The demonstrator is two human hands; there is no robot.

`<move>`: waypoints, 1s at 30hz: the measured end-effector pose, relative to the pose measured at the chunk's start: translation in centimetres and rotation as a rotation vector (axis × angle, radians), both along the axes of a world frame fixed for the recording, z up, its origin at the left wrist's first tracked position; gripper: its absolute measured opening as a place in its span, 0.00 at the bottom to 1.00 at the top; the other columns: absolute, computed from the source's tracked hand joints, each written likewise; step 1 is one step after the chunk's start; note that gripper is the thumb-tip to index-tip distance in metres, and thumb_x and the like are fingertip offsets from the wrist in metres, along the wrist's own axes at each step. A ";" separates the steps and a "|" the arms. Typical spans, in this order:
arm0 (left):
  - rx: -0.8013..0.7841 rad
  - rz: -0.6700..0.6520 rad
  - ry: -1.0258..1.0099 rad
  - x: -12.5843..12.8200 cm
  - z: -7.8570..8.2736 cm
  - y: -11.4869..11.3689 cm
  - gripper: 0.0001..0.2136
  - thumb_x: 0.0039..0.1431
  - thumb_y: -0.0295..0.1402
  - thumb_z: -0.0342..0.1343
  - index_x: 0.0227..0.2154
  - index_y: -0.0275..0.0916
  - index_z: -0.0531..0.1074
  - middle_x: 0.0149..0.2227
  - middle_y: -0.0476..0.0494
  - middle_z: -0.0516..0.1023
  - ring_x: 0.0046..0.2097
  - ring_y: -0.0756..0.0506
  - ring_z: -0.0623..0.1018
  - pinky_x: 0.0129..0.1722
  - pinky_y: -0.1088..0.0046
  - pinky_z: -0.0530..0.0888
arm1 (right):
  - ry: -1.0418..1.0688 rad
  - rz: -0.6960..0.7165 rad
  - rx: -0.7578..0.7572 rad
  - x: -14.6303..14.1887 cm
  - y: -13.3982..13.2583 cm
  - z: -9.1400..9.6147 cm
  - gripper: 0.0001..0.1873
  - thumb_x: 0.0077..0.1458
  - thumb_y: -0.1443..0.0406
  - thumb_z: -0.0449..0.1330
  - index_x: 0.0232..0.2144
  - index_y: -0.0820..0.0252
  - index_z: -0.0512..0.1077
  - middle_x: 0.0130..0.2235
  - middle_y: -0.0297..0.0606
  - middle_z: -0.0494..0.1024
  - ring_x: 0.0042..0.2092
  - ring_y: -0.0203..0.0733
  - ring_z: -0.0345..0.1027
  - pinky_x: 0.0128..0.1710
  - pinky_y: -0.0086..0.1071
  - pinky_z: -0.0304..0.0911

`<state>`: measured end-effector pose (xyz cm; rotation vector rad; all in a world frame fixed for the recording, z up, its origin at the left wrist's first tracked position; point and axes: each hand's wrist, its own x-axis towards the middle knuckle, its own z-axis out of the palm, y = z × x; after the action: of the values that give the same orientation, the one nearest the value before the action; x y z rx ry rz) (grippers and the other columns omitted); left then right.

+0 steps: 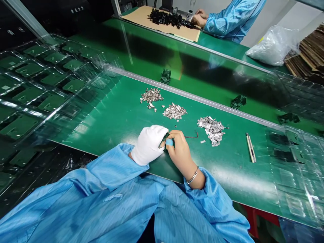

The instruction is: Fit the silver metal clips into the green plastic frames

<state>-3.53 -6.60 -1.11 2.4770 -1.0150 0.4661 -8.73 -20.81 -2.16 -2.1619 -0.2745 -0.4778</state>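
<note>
My left hand (149, 143), in a white glove, is closed round a small dark green part (164, 138) at the middle of the green table. My bare right hand (178, 150) meets it from the right, fingers pinched on the same part, with a blue cot on one fingertip. A silver bracelet sits on my right wrist. Three heaps of small shiny metal pieces (174, 111) lie just beyond my hands, the nearest heap of pieces (212, 128) to the right. A thin dark hooked tool (191, 136) lies right of my fingers.
Clear plastic trays (37, 87) with green cells are stacked at the left, and more clear trays (296, 162) at the right. A pale stick (250, 152) lies on the green mat (113, 118). Dark parts (165, 76) sit beyond a metal rail. A co-worker's hands (198, 18) handle black parts on cardboard.
</note>
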 end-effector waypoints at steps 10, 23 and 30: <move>-0.011 -0.010 0.029 -0.3 -0.2 0.1 0.12 0.54 0.29 0.47 0.39 0.34 0.71 0.39 0.35 0.76 0.41 0.39 0.74 0.38 0.63 0.71 | 0.036 0.014 0.086 0.0 -0.3 0.5 0.08 0.51 0.73 0.50 0.31 0.56 0.63 0.37 0.39 0.70 0.42 0.40 0.66 0.41 0.35 0.66; -0.031 0.054 0.062 -0.9 -0.4 -0.5 0.12 0.52 0.28 0.47 0.39 0.34 0.69 0.39 0.35 0.74 0.42 0.38 0.73 0.40 0.61 0.70 | -0.014 -0.032 0.022 0.0 -0.1 0.3 0.07 0.53 0.72 0.49 0.32 0.57 0.63 0.37 0.40 0.70 0.42 0.41 0.66 0.42 0.36 0.65; -0.233 -0.009 0.332 -1.1 -0.6 -0.4 0.15 0.50 0.31 0.50 0.43 0.35 0.64 0.41 0.37 0.71 0.44 0.40 0.72 0.46 0.60 0.71 | 0.156 0.013 0.090 0.6 -1.2 0.4 0.10 0.50 0.72 0.51 0.35 0.56 0.65 0.38 0.38 0.73 0.42 0.40 0.68 0.41 0.34 0.67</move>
<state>-4.64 -6.96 -1.75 2.2430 -0.7890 0.1507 -8.12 -21.99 -1.81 -2.0950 -0.1778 -0.3064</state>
